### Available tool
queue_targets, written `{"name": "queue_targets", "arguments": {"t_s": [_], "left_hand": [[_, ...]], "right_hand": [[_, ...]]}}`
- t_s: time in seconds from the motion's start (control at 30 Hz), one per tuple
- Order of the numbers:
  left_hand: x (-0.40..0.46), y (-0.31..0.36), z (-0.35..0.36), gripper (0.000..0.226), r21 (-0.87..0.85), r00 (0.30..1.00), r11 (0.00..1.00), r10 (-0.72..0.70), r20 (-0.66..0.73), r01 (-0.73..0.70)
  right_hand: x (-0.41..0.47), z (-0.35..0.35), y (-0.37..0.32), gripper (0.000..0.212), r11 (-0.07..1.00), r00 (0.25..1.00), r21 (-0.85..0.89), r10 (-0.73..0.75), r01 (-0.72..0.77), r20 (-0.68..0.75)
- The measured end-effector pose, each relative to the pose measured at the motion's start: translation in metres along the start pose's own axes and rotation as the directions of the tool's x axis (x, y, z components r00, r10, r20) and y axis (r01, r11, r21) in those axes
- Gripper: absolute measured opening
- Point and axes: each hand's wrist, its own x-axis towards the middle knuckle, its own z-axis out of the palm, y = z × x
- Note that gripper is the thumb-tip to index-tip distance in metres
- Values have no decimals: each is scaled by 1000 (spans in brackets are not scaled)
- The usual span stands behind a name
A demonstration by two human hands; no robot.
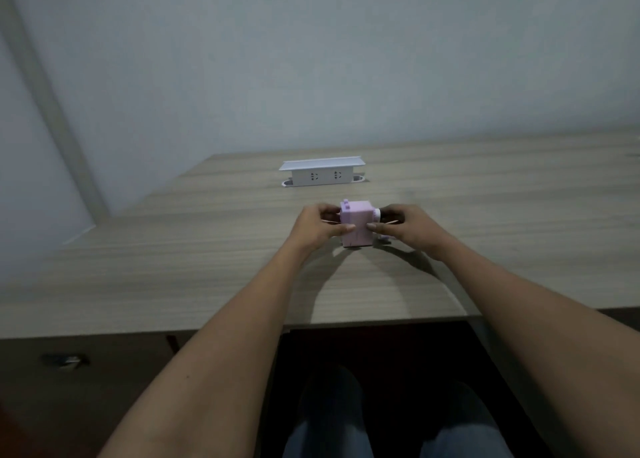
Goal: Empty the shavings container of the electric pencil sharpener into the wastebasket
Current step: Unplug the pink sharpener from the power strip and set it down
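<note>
A small pink box-shaped pencil sharpener (pixel 357 227) stands on the wooden desk (pixel 207 267), in the middle of the view. My left hand (pixel 320 227) grips its left side, thumb on the front face and fingers behind. My right hand (pixel 403 225) holds its right side, where a white knob sticks out. Both thumbs press on the front face. The shavings container cannot be told apart from the body. No wastebasket is in view.
A white pop-up power socket block (pixel 322 173) stands open on the desk behind the sharpener. The wall rises just behind the desk. Drawer fronts with a handle (pixel 64 360) sit under the desk at the left. My legs show below the desk's front edge.
</note>
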Motion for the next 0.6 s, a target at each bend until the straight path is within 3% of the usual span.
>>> {"name": "queue_targets", "arguments": {"t_s": [0.13, 0.37, 0.6], "left_hand": [[-5, -4, 2, 62, -10, 1000, 1000, 17, -7, -17], [-6, -10, -4, 74, 33, 992, 999, -24, 121, 20], [-2, -17, -8, 67, -13, 987, 999, -41, 154, 43]], "right_hand": [[-3, 2, 4, 37, 999, 1000, 32, 10, -10, 3], [4, -3, -1, 57, 990, 991, 126, 50, -66, 126], [12, -5, 5, 44, 986, 971, 97, 113, -136, 209]]}}
